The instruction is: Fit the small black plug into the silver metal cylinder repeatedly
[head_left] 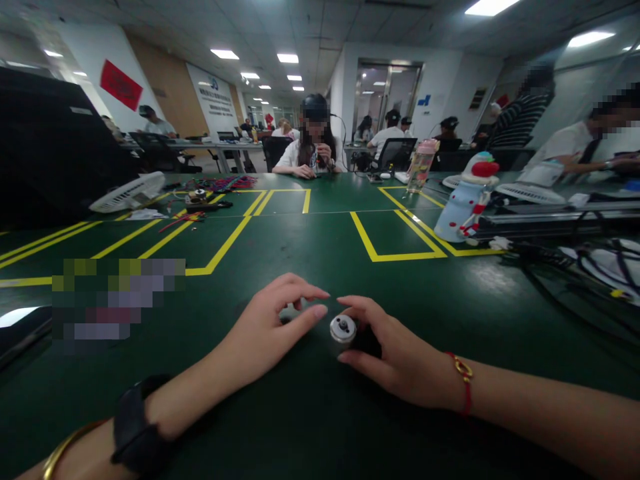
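Head view, referenced to the round metal part (343, 328) near the middle of the green counter (320, 427). Left of the part, the left hand (273, 327) rests on the counter with fingers curled and narrow over a small object, mostly hidden; whether it grips it cannot be told. The right hand (395, 357), right of the part, pinches the part between thumb and fingers, apparently to steady it upright. Far behind and right of the part stand a snowman-shaped bottle (465, 200) and loose cables (590, 267); nothing obstructs either hand.
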Available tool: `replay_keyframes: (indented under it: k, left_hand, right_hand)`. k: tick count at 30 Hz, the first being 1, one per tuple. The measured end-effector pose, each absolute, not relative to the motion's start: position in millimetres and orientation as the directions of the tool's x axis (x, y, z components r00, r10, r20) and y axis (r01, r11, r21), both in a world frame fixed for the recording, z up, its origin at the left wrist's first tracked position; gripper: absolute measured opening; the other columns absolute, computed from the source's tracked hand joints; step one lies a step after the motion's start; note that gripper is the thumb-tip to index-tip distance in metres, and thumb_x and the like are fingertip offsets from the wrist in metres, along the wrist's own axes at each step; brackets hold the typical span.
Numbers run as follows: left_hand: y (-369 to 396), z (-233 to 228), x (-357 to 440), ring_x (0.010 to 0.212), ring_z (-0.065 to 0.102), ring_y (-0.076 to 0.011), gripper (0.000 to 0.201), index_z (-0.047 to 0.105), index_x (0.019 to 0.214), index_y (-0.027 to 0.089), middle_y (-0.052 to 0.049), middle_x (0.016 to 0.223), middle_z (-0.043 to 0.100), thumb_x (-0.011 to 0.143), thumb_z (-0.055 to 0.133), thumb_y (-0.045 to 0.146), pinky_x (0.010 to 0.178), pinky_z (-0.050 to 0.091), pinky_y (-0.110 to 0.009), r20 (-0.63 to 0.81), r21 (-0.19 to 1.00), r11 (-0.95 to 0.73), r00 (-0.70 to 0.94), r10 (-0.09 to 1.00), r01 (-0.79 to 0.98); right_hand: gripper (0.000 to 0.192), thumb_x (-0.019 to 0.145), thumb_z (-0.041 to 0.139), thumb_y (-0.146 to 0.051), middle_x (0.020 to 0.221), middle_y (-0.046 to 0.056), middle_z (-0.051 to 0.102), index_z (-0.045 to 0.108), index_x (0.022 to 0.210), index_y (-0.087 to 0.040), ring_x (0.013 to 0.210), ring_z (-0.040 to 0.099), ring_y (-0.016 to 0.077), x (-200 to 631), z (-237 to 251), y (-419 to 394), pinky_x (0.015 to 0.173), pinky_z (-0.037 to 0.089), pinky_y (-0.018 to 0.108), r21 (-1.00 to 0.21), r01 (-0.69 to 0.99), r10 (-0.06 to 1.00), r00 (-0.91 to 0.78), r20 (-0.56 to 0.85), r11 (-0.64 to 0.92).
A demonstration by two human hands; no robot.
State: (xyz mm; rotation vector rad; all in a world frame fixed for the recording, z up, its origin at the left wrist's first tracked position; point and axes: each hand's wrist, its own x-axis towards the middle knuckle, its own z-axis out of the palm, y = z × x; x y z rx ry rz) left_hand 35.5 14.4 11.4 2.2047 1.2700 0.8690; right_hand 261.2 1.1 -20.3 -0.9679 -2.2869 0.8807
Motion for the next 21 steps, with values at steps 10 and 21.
replay_keyframes:
  k: [10, 21]
  left_hand:
    - [1, 22, 50, 0.082, 0.056, -0.0185, 0.018, 0.07, 0.084, 0.032, -0.001, 0.091, 0.06, 0.078, 0.058, 0.043, 0.068, 0.045, -0.031, 0.219, 0.748, -0.338, 0.269, 0.938, 0.571]
    - [3, -17, 51, 0.087, 0.056, -0.0206, 0.014, 0.07, 0.08, 0.03, -0.001, 0.089, 0.063, 0.076, 0.062, 0.041, 0.075, 0.041, -0.033, 0.109, 0.61, -0.413, 0.445, 0.889, 0.676]
  right_hand:
    - [0.04, 0.077, 0.058, -0.027, 0.108, 0.005, 0.055, 0.047, 0.115, -0.02, 0.095, 0.052, 0.014, 257, -11, 0, 0.085, 0.042, 0.031, -0.722, 0.432, 0.777, -0.584, 0.233, 0.541]
    - [0.036, 0.071, 0.061, -0.029, 0.097, 0.002, 0.058, 0.051, 0.104, -0.02, 0.084, 0.052, 0.0117, 259, -14, 0, 0.072, 0.042, 0.026, -0.737, 0.478, 0.836, -0.505, 0.214, 0.477]
